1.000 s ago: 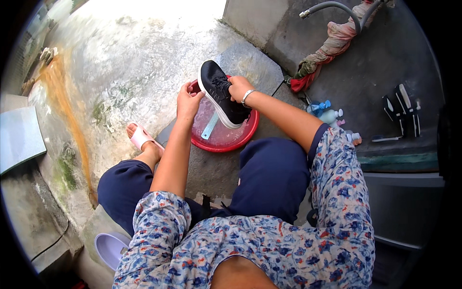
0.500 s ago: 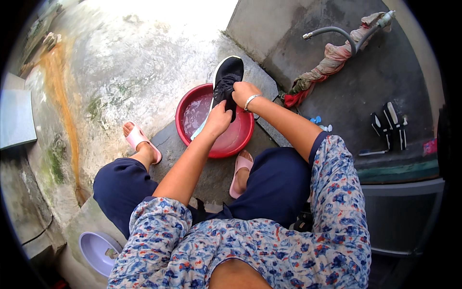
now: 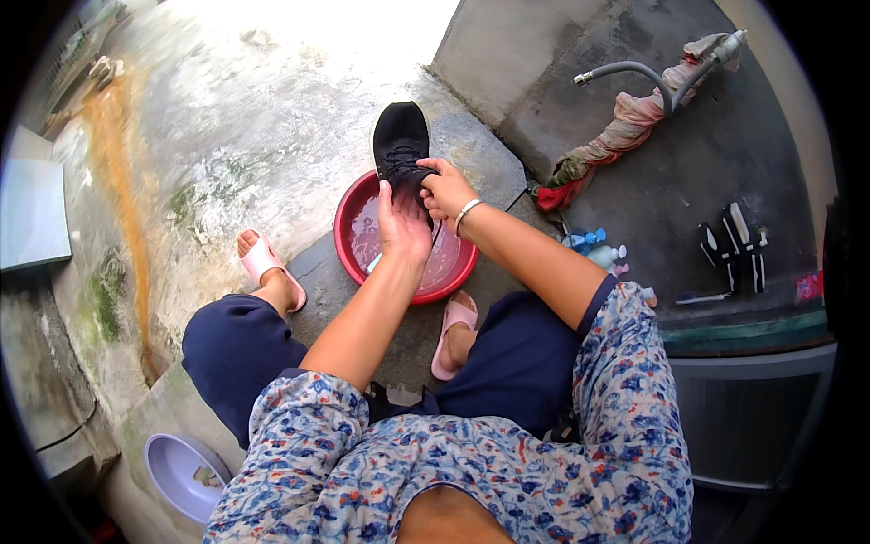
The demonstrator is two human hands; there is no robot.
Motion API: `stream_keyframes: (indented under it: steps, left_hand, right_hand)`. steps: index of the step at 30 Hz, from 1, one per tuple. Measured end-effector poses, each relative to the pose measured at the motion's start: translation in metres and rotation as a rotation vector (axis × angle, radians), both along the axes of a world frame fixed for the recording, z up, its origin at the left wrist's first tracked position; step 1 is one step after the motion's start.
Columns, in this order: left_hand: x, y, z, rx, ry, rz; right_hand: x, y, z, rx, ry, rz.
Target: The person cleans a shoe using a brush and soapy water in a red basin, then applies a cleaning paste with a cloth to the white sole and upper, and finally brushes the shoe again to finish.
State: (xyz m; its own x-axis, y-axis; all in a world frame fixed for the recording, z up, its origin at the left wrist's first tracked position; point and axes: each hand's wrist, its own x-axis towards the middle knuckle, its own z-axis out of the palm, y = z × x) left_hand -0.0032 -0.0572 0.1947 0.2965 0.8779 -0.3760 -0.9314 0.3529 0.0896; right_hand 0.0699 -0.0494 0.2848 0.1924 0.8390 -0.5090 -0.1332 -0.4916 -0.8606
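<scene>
A black lace-up sneaker [image 3: 400, 136] with a pale sole edge is held over the red basin [image 3: 341, 230], toe pointing away from me. My right hand [image 3: 448, 194], with a bracelet at its wrist, grips the shoe near the laces and opening, fingers closed. My left hand [image 3: 405, 223] is turned palm up beside the heel end, thumb stretched out against the shoe; some fingertips are hidden by the shoe. Cloudy water [image 3: 364, 227] fills the basin below both hands.
The basin stands between my pink slippers [image 3: 261, 257]. A lavender basin [image 3: 163, 462] sits at the lower left. On the dark slab at right lie a twisted cloth [image 3: 625, 122] with a grey hose [image 3: 625, 67], several small bottles [image 3: 603, 257], and a black-and-white pair of shoes [image 3: 739, 240].
The sneaker has shifted slightly left and swung more upright. My left hand has let go of its grip and turned palm up; my right hand has moved slightly nearer and still holds the sneaker.
</scene>
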Motion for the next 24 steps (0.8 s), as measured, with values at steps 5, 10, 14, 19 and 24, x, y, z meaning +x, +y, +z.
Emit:
stream_keyframes:
  steps: [5, 10, 14, 19, 24]
  left_hand:
    - [-0.025, 0.019, 0.0, 0.27, 0.206, 0.172]
    - [-0.037, 0.021, -0.013, 0.279, -0.001, -0.052]
    - [-0.028, 0.012, -0.003, 0.427, -0.1, -0.252]
    - [-0.025, 0.018, 0.02, 0.324, 0.267, -0.131]
    - [-0.04, 0.057, -0.014, 0.207, -0.064, 0.016]
  right_hand:
    - [0.0, 0.001, -0.002, -0.027, -0.142, 0.139]
    - [-0.002, -0.005, 0.007, -0.03, 0.021, 0.348]
    - [0.02, -0.006, 0.012, -0.075, 0.169, 0.457]
    - [0.029, -0.017, 0.01, -0.188, 0.06, 0.542]
    - [0.05, -0.02, -0.002, -0.084, -0.2, 0.726]
